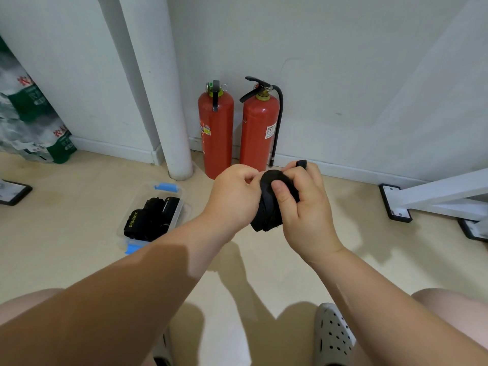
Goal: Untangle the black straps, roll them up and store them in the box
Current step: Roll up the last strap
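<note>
The floor [79,233] is pale beige and meets a white wall [343,62] with a low white skirting. A white pipe [169,101] stands in the corner. Just to the right of it, a pair of red fire extinguishers [216,133] stands side by side against the wall. At the far left, packs of bottles [29,114] in green and clear film lean against the wall. At the right, a white frame leg [435,191] sits on the floor on black feet.

The person holds both hands in the air above the floor, in the middle of the view, with the black strap [269,207] between them. The strap is wound into a thick roll. The right hand [306,212] grips it: the thumb presses on the round flat face and the fingers [298,175] are curled round the back. A short strap end [301,163] sticks up above these fingers. The left hand [235,196] has its fingers clenched and pinches the upper left edge of the roll. The lower part of the roll comes out below both hands.

The box [179,204] is of clear plastic with blue latches. It stands on the floor to the left of the hands, apart from them. Inside it lie several rolled straps [150,217], one with yellow-green letters. A grey shoe [332,336] with holes shows at the bottom edge.
</note>
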